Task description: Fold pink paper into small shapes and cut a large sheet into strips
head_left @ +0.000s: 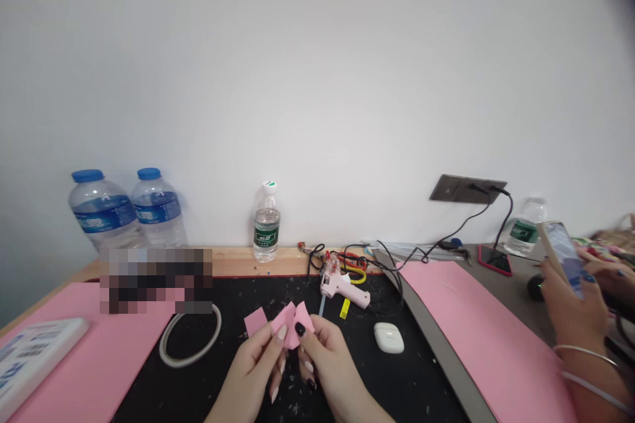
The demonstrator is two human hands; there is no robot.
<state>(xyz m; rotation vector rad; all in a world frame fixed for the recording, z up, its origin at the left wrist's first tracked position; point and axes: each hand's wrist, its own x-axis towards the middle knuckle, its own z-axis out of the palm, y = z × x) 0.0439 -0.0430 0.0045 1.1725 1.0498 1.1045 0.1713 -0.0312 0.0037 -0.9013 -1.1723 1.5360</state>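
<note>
A small piece of pink paper (292, 340), creased along its middle, is pinched between both hands. My left hand (260, 362) grips its left side with thumb and fingers. On its right side, my right hand (325, 353) presses with a dark-nailed thumb. Another small pink paper square (255, 322) lies on the black mat (367, 376) just beyond my left hand. A pink hot glue gun (344, 286) rests past my right hand, a glue stick (322, 306) at its near end. The lower fingers of both hands are partly hidden.
A tape roll (190, 335) and a white box (40, 363) lie left; a white earbud case (389, 337) lies right. Large pink sheets (481, 343) flank the mat. Bottles (267, 231) line the wall. At right, another person's hand (565, 304) holds a phone (563, 256).
</note>
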